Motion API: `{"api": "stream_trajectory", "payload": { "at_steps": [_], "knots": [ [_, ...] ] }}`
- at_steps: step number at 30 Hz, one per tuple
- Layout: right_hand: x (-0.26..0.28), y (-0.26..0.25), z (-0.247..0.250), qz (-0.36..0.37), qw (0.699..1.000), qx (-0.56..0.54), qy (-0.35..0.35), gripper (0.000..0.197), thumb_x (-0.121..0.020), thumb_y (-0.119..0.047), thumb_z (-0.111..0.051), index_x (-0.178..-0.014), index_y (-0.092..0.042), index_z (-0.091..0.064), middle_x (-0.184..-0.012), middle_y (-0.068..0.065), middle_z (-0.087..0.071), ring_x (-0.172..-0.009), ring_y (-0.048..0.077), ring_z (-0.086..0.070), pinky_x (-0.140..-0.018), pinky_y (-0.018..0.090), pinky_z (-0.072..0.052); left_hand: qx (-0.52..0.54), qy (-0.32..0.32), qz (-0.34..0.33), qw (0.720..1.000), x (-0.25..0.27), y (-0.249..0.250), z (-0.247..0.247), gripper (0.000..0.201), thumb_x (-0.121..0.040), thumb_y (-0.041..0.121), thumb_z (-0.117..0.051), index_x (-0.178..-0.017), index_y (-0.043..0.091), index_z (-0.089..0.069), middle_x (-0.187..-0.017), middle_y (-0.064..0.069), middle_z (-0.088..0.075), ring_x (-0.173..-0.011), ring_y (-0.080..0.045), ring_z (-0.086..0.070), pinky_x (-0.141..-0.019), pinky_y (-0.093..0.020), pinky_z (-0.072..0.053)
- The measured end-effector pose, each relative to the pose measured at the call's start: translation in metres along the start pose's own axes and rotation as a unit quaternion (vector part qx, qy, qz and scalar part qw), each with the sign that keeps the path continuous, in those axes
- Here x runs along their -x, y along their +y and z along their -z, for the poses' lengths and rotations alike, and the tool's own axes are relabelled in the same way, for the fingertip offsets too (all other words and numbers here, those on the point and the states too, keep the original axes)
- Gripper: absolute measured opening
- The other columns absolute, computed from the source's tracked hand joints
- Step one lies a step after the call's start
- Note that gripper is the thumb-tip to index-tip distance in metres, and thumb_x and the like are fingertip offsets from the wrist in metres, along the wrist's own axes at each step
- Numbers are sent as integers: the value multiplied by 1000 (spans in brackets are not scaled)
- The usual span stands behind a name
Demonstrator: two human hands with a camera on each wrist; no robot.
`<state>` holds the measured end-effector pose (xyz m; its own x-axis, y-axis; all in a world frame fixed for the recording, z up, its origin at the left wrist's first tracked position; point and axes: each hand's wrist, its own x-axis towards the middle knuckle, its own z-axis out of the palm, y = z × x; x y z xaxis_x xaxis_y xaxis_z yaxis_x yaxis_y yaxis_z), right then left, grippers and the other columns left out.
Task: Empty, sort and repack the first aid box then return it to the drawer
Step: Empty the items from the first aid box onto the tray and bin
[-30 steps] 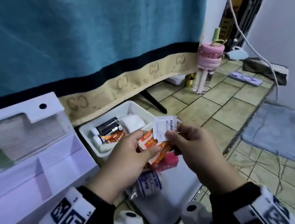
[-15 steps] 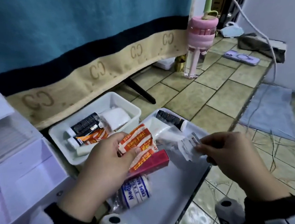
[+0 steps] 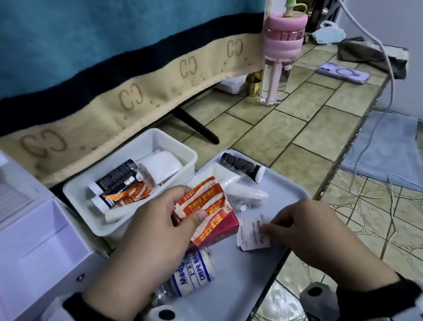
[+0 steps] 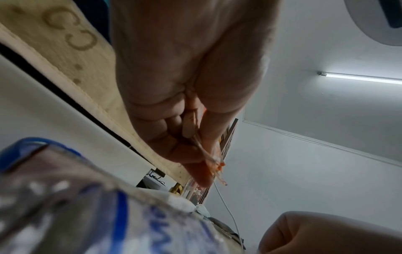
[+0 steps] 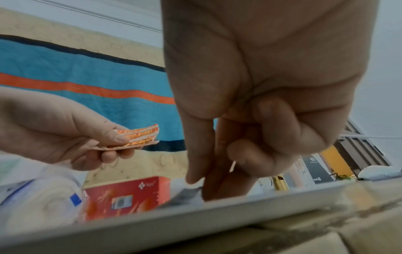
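My left hand (image 3: 183, 206) pinches a bunch of orange plaster strips (image 3: 204, 207) above the grey tray (image 3: 243, 298); the left wrist view shows the strips (image 4: 217, 165) edge-on between thumb and fingers. My right hand (image 3: 265, 228) holds white alcohol pad sachets (image 3: 251, 233) by thumb and forefinger, down on the tray. A red box (image 3: 221, 226), a crepe bandage roll (image 3: 192, 272) and a black-and-white tube (image 3: 241, 166) also lie on the tray. The white first aid box (image 3: 33, 240) stands open at the left. A white tub (image 3: 129, 167) behind holds tubes, plasters and gauze.
A blue towel (image 3: 119, 53) hangs over the back of the tiled counter. A pink bottle (image 3: 282, 51) and a phone (image 3: 343, 73) stand at the far right. The counter edge runs just right of the tray, with a white cable (image 3: 386, 68) and a blue mat (image 3: 388, 150) beyond.
My right hand has carried the alcohol pad away from my left hand, down and to the right onto the tray. My left hand still holds the plasters.
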<state>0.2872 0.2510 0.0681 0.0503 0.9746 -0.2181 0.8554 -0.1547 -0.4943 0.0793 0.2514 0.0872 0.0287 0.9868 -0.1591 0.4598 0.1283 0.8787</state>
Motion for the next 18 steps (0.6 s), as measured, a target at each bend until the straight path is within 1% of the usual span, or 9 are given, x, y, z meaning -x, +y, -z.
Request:
{"api": "stream_trajectory", "payload": {
  "at_steps": [2,4,6,9,10,12,14,16,18],
  "knots": [
    [3,-1,3,4,1000,-1,-22,29,-79,-45,-67,-69,-18,-71,-54,1,-60,-46,8,-46,-44,17,-31,4,-5,1,1000,2,2,1,21,-85,24,-65,-85,44,-62,-78,17,-73,-65,-5,-70,-65,-34,-56],
    [4,0,5,13,999,-36,7,24,-76,-46,-71,-70,-22,-72,-58,-7,-63,-50,3,-52,-46,15,-35,6,-7,-6,1000,2,5,1,16,-85,23,-65,-86,38,-64,-78,15,-74,-68,-7,-71,-72,-38,-57],
    [5,-2,6,21,990,-132,45,19,-70,-45,-75,-73,-27,-71,-63,-12,-66,-53,-1,-56,-48,12,-39,4,-10,-16,1000,2,7,0,21,-85,22,-65,-87,42,-63,-79,13,-74,-69,-7,-71,-75,-40,-57],
    [8,-11,5,31,947,-319,1,29,-61,-42,-77,-80,-20,-72,-69,0,-71,-51,3,-55,-51,14,-43,-3,-26,-18,1000,2,9,-5,25,-86,21,-64,-89,45,-61,-81,12,-74,-73,-8,-71,-78,-41,-57],
    [10,-14,5,30,935,-354,-16,26,-63,-35,-77,-81,-16,-73,-67,4,-71,-51,4,-55,-49,14,-42,-3,-32,-18,999,2,10,-7,24,-87,21,-64,-91,44,-61,-81,11,-74,-73,-8,-71,-78,-41,-57],
    [13,-20,1,26,919,-392,-46,10,-74,-15,-76,-79,-8,-71,-59,3,-66,-46,5,-52,-44,11,-39,-6,-43,-24,999,3,11,-11,22,-87,23,-63,-93,44,-61,-82,11,-74,-74,-8,-71,-78,-41,-57],
    [15,-23,-2,23,910,-411,-58,5,-81,-8,-70,-77,-6,-69,-55,-2,-63,-43,3,-48,-43,10,-36,-15,-44,-31,998,3,12,-13,20,-87,24,-63,-93,43,-60,-81,12,-74,-72,-7,-71,-76,-40,-57],
    [10,-17,-3,1,911,-413,-6,9,-85,-12,-66,-77,-8,-70,-51,-6,-61,-38,-1,-43,-40,8,-32,-2,-29,-27,999,1,13,-12,25,-88,18,-62,-88,43,-62,-76,8,-74,-66,-6,-70,-74,-39,-58],
    [0,-3,2,-33,919,-383,90,13,-87,-19,-64,-78,-12,-70,-49,-6,-55,-32,1,-34,-36,11,-26,7,-9,-20,1000,0,14,-10,26,-88,17,-61,-82,42,-64,-72,6,-74,-60,-4,-67,-64,-32,-56]
  ]
}}
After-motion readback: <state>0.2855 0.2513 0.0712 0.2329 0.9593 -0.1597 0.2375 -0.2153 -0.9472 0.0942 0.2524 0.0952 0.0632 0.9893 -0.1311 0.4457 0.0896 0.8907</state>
